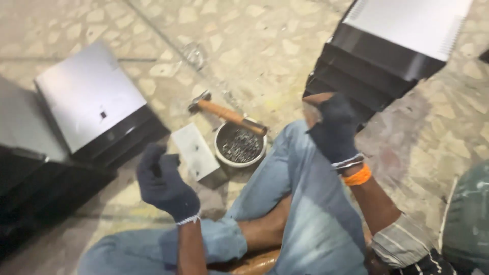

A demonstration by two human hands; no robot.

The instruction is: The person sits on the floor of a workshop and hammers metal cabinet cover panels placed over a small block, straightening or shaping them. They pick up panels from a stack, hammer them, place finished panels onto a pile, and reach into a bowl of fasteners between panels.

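My left hand (pixel 162 183), in a dark glove, hovers over the floor with its fingers curled; I see nothing in it. Close to its right lies a small grey metal block (pixel 197 154) with two holes. My right hand (pixel 334 130), also in a dark glove, rests on my raised knee in blue jeans (pixel 300 183), fingers bent, apparently holding nothing. A round metal bowl (pixel 240 145) of small dark metal pieces stands between my hands. A hammer (pixel 226 115) with a wooden handle lies across the bowl's rim.
A stack of black and silver metal cases (pixel 392 46) stands at the upper right, just behind my right hand. More such cases (pixel 89 97) lie at the left on the stone-patterned floor (pixel 244 46). My legs are crossed at the bottom.
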